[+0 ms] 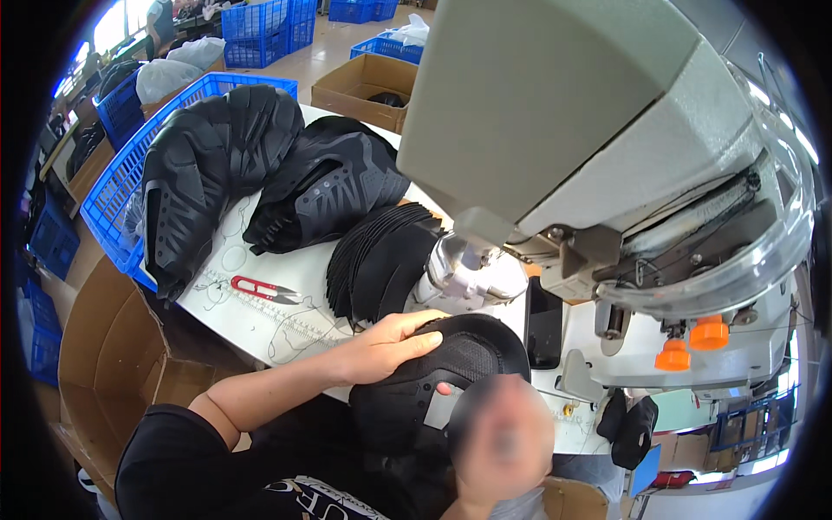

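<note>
My left hand [390, 348] is closed on the upper left edge of a black mesh-and-moulded fabric piece [468, 351], its fingers lying across the top. The piece has a raised, curved rim, small holes and a grey-white patch [440, 409]; its exact kind is not clear. At its lower right is my right hand [504, 438], badly blurred, so its fingers and grip are hidden. A small fingertip shows beside the patch. Just beyond my left hand stands a stack of thin, black curved pieces [381, 264]. Red-handled thread snips [264, 289] lie to the left of that stack.
A large sewing machine [555, 113] with orange knobs [673, 354] overhangs the right side. Nested black moulded pieces [217, 156] lie on the white table [227, 322] at the back left. A blue crate [108, 195] and cardboard box [113, 347] stand beyond its left edge.
</note>
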A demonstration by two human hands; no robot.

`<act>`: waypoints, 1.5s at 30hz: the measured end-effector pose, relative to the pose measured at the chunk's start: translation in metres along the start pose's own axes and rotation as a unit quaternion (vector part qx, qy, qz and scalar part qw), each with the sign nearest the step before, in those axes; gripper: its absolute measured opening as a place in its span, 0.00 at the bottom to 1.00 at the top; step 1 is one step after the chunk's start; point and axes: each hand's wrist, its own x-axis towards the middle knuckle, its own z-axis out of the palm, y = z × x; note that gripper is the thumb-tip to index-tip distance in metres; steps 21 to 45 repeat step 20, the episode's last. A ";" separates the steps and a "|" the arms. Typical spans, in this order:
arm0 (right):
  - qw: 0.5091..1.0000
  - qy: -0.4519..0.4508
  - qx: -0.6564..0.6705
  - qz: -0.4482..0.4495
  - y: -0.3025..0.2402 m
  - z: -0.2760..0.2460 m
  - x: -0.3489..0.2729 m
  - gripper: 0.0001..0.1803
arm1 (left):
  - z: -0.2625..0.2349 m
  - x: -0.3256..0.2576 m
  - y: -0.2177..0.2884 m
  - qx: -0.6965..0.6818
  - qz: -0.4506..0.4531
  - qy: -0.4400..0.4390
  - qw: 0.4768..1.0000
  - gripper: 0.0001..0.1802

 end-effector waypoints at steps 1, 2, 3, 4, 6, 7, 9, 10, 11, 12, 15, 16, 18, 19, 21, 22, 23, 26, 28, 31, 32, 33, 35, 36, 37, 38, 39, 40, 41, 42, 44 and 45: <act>0.994 0.044 -0.100 -0.003 -0.002 -0.004 0.015 0.14 | 0.002 -0.004 0.008 0.010 -0.001 -0.008 1.000 0.21; 0.995 0.042 -0.093 0.007 0.006 0.000 0.024 0.11 | 0.003 -0.008 0.013 0.031 0.013 -0.008 0.999 0.20; 0.995 0.039 -0.085 0.016 0.014 0.003 0.028 0.09 | 0.004 -0.011 0.017 0.051 0.027 -0.007 0.998 0.19; 0.997 -0.019 -0.040 0.059 0.020 0.004 0.027 0.08 | 0.005 -0.012 0.022 0.073 0.043 -0.007 0.996 0.18; 0.979 -0.136 0.050 0.143 0.025 0.006 0.026 0.06 | 0.009 -0.015 0.028 0.247 0.112 0.040 0.962 0.14; 0.983 -0.137 0.035 0.117 0.022 0.009 0.026 0.05 | 0.012 -0.016 0.031 0.332 0.141 0.066 0.930 0.13; 0.988 -0.137 0.005 0.064 0.016 0.015 0.026 0.05 | 0.017 -0.014 0.036 0.384 0.162 0.116 0.901 0.09; 0.990 -0.135 0.008 0.044 0.022 0.017 0.023 0.08 | 0.015 -0.014 0.032 0.392 0.184 0.118 0.894 0.09; 0.972 -0.182 0.107 0.102 0.029 0.014 0.023 0.10 | 0.013 -0.014 0.029 0.398 0.208 0.118 0.886 0.09; 0.939 -0.225 0.203 0.159 0.037 0.008 0.025 0.12 | 0.006 -0.016 0.030 0.382 0.208 0.079 0.897 0.12; 0.783 -0.269 0.490 0.273 0.057 0.008 0.011 0.27 | 0.015 -0.023 0.030 -0.023 0.064 -0.023 0.997 0.15; 0.773 -0.262 0.505 0.281 0.058 0.012 0.008 0.31 | 0.011 -0.021 0.025 -0.067 0.021 -0.029 0.997 0.17; 0.753 -0.251 0.535 0.290 0.057 0.016 0.006 0.40 | 0.007 -0.016 0.016 -0.130 0.030 -0.044 0.990 0.16; 0.748 -0.233 0.535 0.316 0.055 0.019 0.004 0.44 | 0.005 -0.013 0.011 -0.162 0.035 -0.052 0.985 0.15; 0.743 -0.215 0.534 0.342 0.055 0.022 0.001 0.47 | 0.003 -0.011 0.006 -0.156 0.026 -0.034 0.987 0.16; 0.743 -0.215 0.534 0.342 0.055 0.022 0.001 0.47 | 0.003 -0.011 0.006 -0.156 0.026 -0.034 0.987 0.16; 0.743 -0.215 0.534 0.342 0.055 0.022 0.001 0.47 | 0.003 -0.011 0.006 -0.156 0.026 -0.034 0.987 0.16; 0.743 -0.215 0.534 0.342 0.055 0.022 0.001 0.47 | 0.003 -0.011 0.006 -0.156 0.026 -0.034 0.987 0.16; 0.743 -0.215 0.534 0.342 0.055 0.022 0.001 0.47 | 0.003 -0.011 0.006 -0.156 0.026 -0.034 0.987 0.16; 0.743 -0.215 0.534 0.342 0.055 0.022 0.001 0.47 | 0.003 -0.011 0.006 -0.156 0.026 -0.034 0.987 0.16; 0.743 -0.215 0.534 0.342 0.055 0.022 0.001 0.47 | 0.003 -0.011 0.006 -0.156 0.026 -0.034 0.987 0.16; 0.743 -0.215 0.534 0.342 0.055 0.022 0.001 0.47 | 0.003 -0.011 0.006 -0.156 0.026 -0.034 0.987 0.16; 0.743 -0.215 0.534 0.342 0.055 0.022 0.001 0.47 | 0.003 -0.011 0.006 -0.156 0.026 -0.034 0.987 0.16; 0.743 -0.215 0.534 0.342 0.055 0.022 0.001 0.47 | 0.003 -0.011 0.006 -0.156 0.026 -0.034 0.987 0.16; 0.743 -0.215 0.534 0.342 0.055 0.022 0.001 0.47 | 0.003 -0.011 0.006 -0.156 0.026 -0.034 0.987 0.16; 0.743 -0.215 0.534 0.342 0.055 0.022 0.001 0.47 | 0.003 -0.011 0.006 -0.156 0.026 -0.034 0.987 0.16; 0.743 -0.215 0.534 0.342 0.055 0.022 0.001 0.47 | 0.003 -0.011 0.006 -0.156 0.026 -0.034 0.987 0.16; 0.743 -0.215 0.534 0.342 0.055 0.022 0.001 0.47 | 0.003 -0.011 0.006 -0.156 0.026 -0.034 0.987 0.16; 0.743 -0.215 0.534 0.342 0.055 0.022 0.001 0.47 | 0.003 -0.011 0.006 -0.156 0.026 -0.034 0.987 0.16; 0.743 -0.215 0.534 0.342 0.055 0.022 0.001 0.47 | 0.003 -0.011 0.006 -0.156 0.026 -0.034 0.987 0.16; 0.743 -0.215 0.534 0.342 0.055 0.022 0.001 0.47 | 0.003 -0.011 0.006 -0.156 0.026 -0.034 0.987 0.16; 0.743 -0.215 0.534 0.342 0.055 0.022 0.001 0.47 | 0.003 -0.011 0.006 -0.156 0.026 -0.034 0.987 0.16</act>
